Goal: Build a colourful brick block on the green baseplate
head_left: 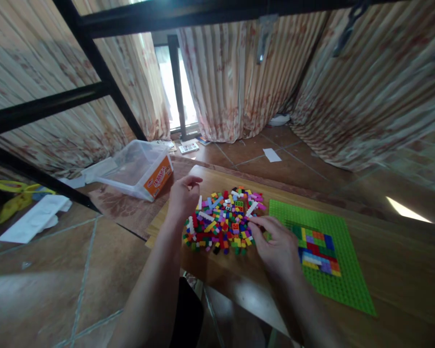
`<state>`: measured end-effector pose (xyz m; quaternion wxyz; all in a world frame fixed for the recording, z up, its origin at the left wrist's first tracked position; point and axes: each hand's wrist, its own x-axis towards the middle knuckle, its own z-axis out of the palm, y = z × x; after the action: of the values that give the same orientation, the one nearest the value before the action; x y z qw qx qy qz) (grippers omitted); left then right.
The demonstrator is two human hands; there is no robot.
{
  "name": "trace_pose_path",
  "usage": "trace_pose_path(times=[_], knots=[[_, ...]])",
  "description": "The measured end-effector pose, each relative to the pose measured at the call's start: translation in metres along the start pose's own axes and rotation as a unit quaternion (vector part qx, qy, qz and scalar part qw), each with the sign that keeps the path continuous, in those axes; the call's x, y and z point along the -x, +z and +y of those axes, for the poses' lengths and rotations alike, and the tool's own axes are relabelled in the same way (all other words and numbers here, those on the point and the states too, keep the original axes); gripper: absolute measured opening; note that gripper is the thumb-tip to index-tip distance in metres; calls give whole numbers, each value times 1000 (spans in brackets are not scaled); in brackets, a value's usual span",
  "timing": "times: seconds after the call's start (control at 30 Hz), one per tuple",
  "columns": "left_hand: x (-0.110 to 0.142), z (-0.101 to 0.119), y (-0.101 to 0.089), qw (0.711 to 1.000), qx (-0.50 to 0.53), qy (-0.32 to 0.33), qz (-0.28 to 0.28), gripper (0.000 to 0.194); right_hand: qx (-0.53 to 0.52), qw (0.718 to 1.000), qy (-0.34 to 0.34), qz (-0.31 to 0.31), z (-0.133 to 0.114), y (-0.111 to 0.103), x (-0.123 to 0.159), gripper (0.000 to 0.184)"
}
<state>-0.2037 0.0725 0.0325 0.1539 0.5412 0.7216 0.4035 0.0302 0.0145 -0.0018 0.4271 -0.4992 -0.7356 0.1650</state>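
Note:
A heap of small multicoloured building bricks (221, 222) is spread on the wooden table. My left hand (183, 197) hovers over the heap's left edge, its fingers loosely bent and apart, with no brick showing in them. At the heap's right edge is my right hand (277, 244), thumb and index finger brought together among the bricks. Whatever lies between those fingertips is too small to make out. To its right, a green studded baseplate (351, 280) carries a tight patchwork of coloured bricks (319, 251), partly covered by this hand.
Beyond the table's left end, a clear plastic bin (130, 169) with an orange label stands on a rug. White foam pieces (36, 220) and a yellow item (12, 198) lie on the tiled floor at left. Black metal bars (105, 89) cross in front of the curtains (224, 77).

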Motion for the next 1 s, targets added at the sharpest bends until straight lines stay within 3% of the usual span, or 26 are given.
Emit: trace_pose_path(times=[0.1,0.27,0.4,0.47,0.6,0.77,1.0], knots=[[-2,-5,-10,995,81,-37,47,29,-4,998,-57,-11,-22,20,7,15],[-2,-4,-14,985,149,-43,69,24,15,978,-183,-96,-62,58,31,18],[-6,-10,-19,986,141,-49,78,24,43,969,-206,-128,-71,81,42,20],[-7,-16,-25,993,92,-56,50,25,57,969,-204,-125,-69,87,42,19],[-4,-27,-36,991,-70,-80,-79,23,74,969,-197,-127,-59,89,39,16],[2,-32,-39,973,-110,-62,-192,24,93,973,-176,-119,-47,78,32,24],[1,-28,-35,955,-197,-62,-214,20,102,974,-168,-116,-38,67,26,26]])
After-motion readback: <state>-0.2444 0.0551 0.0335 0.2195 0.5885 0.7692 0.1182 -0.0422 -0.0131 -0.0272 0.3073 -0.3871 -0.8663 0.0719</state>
